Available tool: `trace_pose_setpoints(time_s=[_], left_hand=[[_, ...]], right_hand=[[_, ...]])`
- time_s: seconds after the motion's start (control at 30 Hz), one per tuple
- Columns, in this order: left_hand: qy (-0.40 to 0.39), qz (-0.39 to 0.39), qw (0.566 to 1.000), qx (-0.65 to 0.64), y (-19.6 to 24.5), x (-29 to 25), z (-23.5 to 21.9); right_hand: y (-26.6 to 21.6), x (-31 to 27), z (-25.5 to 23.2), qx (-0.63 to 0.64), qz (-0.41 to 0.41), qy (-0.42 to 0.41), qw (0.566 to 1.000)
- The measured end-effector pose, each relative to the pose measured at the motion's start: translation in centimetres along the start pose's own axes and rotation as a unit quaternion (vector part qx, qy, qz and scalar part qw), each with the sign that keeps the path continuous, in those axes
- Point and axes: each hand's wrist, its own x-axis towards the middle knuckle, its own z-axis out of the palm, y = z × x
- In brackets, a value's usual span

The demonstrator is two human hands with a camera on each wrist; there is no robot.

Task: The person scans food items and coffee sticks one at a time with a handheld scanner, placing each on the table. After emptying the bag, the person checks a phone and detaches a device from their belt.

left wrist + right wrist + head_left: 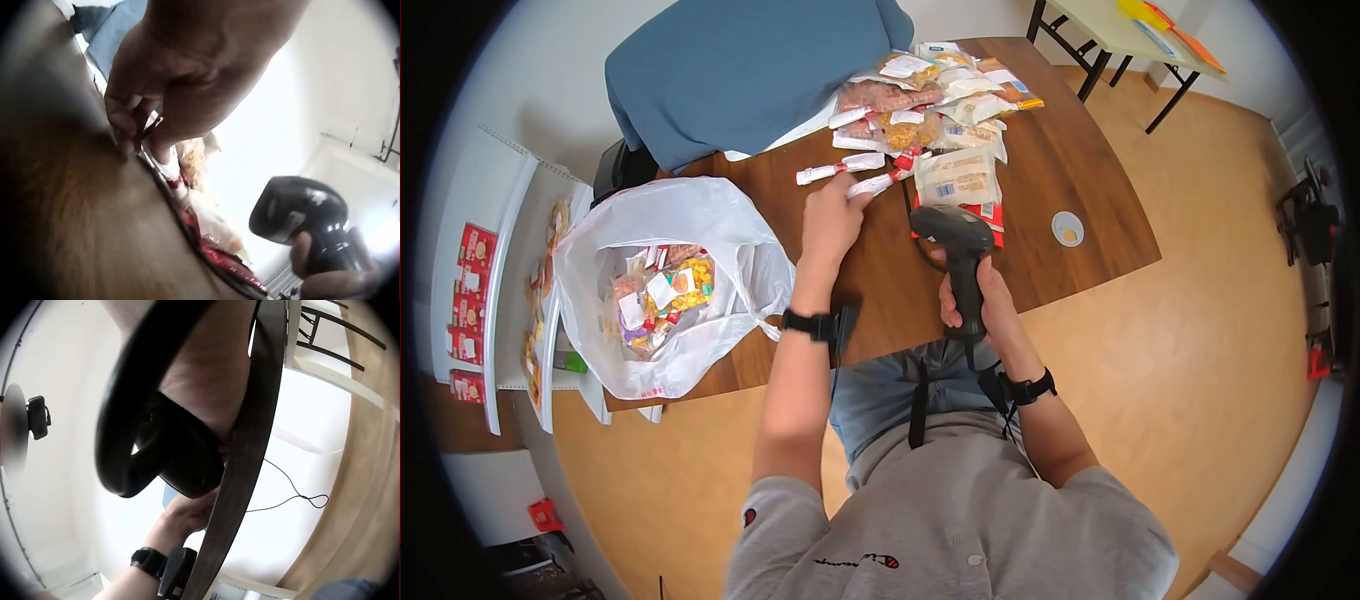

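Here, the left hand [830,228] pinches a thin white-and-red packet [872,187] between thumb and fingers, near the food bags [955,172] on the table [1090,180]; the right hand [1002,305] curls its fingers round the black scanner [967,290], maybe because its handle fits a palm.

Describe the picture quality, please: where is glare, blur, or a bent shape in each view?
Head view: desk edge bows, corners are black, most things fairly clear. Left wrist view: desk smeared, background washed out white, left hand dark, small bright reflections on the scanner. Right wrist view: right hand in shade, black loop near the lens soft, with little detail.
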Motion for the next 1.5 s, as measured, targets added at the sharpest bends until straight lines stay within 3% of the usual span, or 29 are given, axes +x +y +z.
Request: trace_pose_setpoints(time_s=[0.03,0.1,0.23,0.3,0.5,0.57,0.63,0.7,0.83,0.93,1.17,1.23,1.37,1.43,1.5], left_hand=[[-0.002,0.001,1.0,0.002,0.6,-1.1,-0.9],[0.051,-0.086,0.985,-0.143,1.9,-4.5,-3.2],[0.097,-0.114,0.975,-0.165,1.0,-9.5,-3.2],[0.106,-0.149,0.95,-0.251,-0.1,-10.8,-2.1],[0.094,-0.129,0.936,-0.314,-1.7,-11.1,-1.7],[0.116,-0.053,0.933,-0.337,-2.6,-11.3,-1.1],[0.082,-0.069,0.922,-0.371,-2.8,-11.7,-1.3],[0.06,-0.104,0.884,-0.451,-1.9,-11.8,-1.6],[0.05,-0.131,0.904,-0.403,-2.2,-11.7,-1.6],[0.01,-0.181,0.884,-0.43,-1.7,-11.3,-2.3],[0.049,-0.141,0.886,-0.44,-2.0,-11.0,-1.1],[0.086,-0.12,0.932,-0.331,-2.7,-10.8,-0.7],[0.087,-0.088,0.96,-0.251,-2.6,-10.7,-1.0],[0.061,-0.115,0.893,-0.432,-2.2,-10.6,-1.2],[0.041,-0.12,0.885,-0.447,-1.7,-10.6,-1.4]], right_hand=[[0.0,0.0,0.1,0.002,-0.001,0.002,1.0],[0.1,0.0,0.1,-0.003,-0.009,-0.004,1.0],[-0.2,0.0,0.4,-0.014,-0.005,0.005,1.0],[-0.1,-0.1,0.5,-0.017,-0.008,0.0,1.0],[-0.4,-0.2,0.6,-0.067,0.014,-0.015,0.998],[-0.4,-0.2,0.8,-0.07,0.016,-0.011,0.997],[-0.5,-0.5,0.7,-0.071,0.021,-0.004,0.997],[-0.5,-0.5,0.7,-0.059,0.028,0.003,0.998],[-0.5,-0.4,0.9,-0.064,0.035,0.006,0.997],[-0.6,-0.1,0.7,-0.073,0.046,-0.007,0.996],[-0.4,-0.3,0.4,-0.048,0.039,-0.01,0.998],[-0.4,-0.3,0.4,-0.05,0.037,-0.009,0.998],[-0.5,-0.3,0.4,-0.05,0.044,0.0,0.998],[-0.4,-0.3,0.4,-0.049,0.044,-0.001,0.998],[-0.5,-0.3,0.5,-0.049,0.043,-0.01,0.998]])
